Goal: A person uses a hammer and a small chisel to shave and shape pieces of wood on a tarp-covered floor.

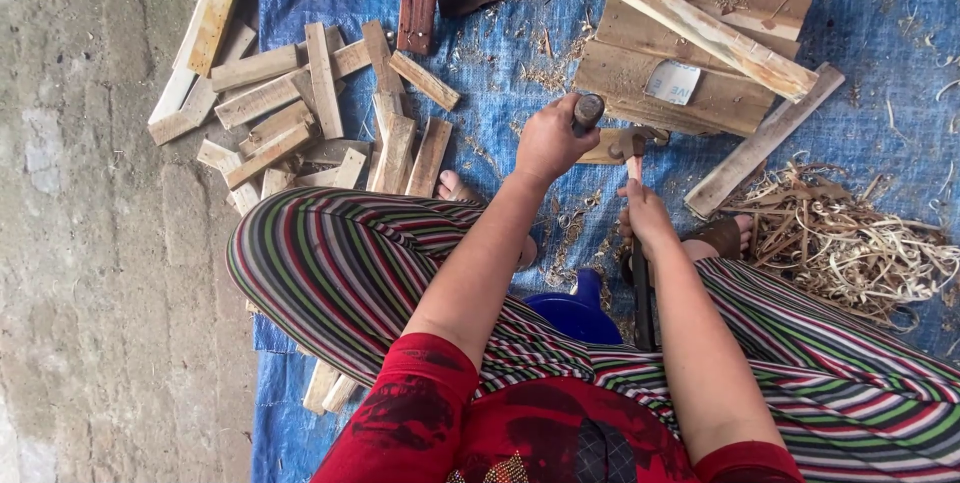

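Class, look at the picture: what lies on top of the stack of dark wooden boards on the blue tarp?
A pale, rough wooden stick lies diagonally across the stack of dark wooden boards, with a small white label lower down. The boards cover whatever is underneath; only blue tarp shows around them.

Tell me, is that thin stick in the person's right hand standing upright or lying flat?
Upright. The right hand grips the stick near its top, standing it on end on the blue tarp.
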